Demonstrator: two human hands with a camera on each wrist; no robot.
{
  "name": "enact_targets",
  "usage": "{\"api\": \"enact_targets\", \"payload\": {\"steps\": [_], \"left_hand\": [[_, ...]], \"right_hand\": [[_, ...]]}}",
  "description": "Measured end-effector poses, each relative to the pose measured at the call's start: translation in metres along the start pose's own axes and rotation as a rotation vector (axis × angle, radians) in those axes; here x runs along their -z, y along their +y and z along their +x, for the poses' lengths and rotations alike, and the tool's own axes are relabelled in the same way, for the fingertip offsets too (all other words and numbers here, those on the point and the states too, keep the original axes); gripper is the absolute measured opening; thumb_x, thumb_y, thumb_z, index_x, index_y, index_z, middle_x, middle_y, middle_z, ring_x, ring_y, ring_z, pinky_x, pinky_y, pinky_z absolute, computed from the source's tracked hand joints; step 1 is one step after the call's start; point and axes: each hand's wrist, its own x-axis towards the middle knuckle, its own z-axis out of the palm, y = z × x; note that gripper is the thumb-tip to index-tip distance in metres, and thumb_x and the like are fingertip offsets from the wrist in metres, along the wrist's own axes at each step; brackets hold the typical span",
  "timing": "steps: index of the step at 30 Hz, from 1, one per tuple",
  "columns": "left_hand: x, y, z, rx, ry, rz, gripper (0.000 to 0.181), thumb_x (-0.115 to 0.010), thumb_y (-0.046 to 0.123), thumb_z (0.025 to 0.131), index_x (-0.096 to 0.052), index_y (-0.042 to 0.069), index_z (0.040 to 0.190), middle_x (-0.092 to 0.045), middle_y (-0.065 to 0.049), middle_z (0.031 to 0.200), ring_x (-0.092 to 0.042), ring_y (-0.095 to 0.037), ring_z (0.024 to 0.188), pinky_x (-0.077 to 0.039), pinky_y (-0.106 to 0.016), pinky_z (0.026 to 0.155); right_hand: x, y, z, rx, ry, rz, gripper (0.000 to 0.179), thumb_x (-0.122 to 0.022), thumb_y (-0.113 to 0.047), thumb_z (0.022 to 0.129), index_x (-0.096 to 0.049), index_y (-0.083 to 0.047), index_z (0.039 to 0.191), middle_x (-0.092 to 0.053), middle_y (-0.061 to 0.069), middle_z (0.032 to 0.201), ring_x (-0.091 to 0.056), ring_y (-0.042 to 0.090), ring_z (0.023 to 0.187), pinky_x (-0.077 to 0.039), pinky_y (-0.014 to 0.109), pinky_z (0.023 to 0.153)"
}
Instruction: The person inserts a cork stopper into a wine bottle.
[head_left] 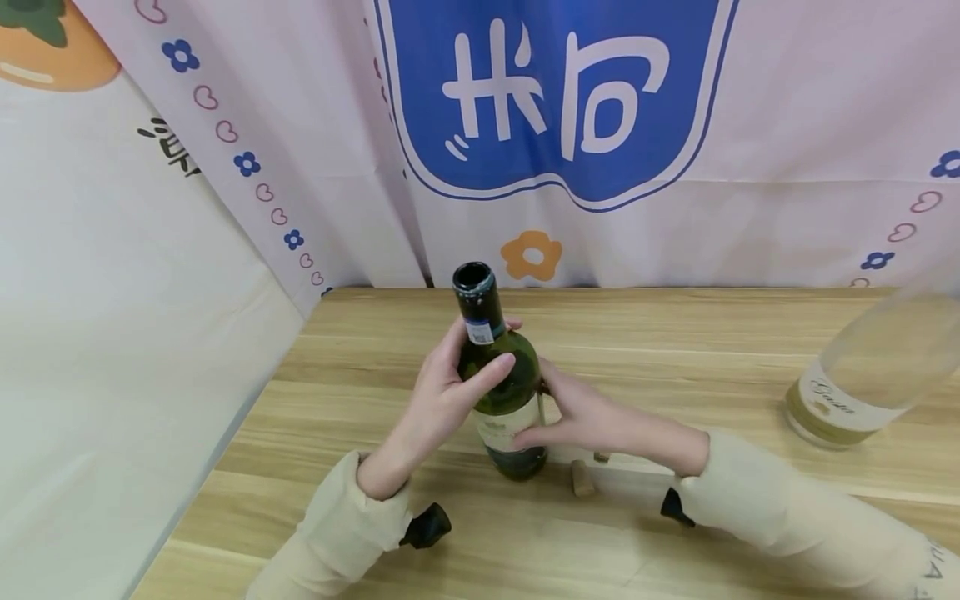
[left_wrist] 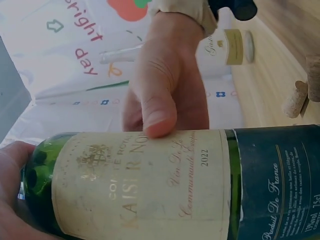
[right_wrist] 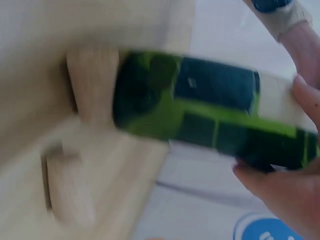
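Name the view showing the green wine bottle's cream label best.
Left wrist view: the cream label faces the camera, "2022" readable. In the head view it is small, partly behind the right hand; the right wrist view shows a blurred part.

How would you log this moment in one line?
left hand: grips green bottle at shoulder | right hand: holds same bottle at label | two corks: on table | clear bottle: standing at right
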Motion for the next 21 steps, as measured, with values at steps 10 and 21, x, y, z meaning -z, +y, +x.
{"api": "enact_targets", "payload": {"steps": [10,21], "left_hand": [[-0.002,-0.005,0.002,-0.008,0.009,-0.005,0.032,-0.057,0.008,0.088,-0.055,0.005,0.12,-0.057,-0.007,0.121,-0.054,-0.017,0.104,-0.046,-0.037,0.087],[-0.003,-0.004,0.002,-0.038,0.021,0.007,0.032,-0.058,0.006,0.088,-0.055,0.003,0.12,-0.056,-0.01,0.122,-0.053,-0.018,0.107,-0.045,-0.038,0.088]], "right_hand": [[0.029,0.01,-0.014,-0.036,-0.147,-0.372,0.047,-0.069,-0.017,0.081,-0.053,0.001,0.121,-0.056,0.012,0.118,-0.052,0.027,0.11,-0.042,0.043,0.093],[0.042,0.035,-0.032,-0.07,-0.228,-0.488,0.025,-0.067,-0.002,0.077,-0.065,0.0,0.102,-0.062,0.008,0.103,-0.058,0.028,0.099,-0.047,0.042,0.085]]}}
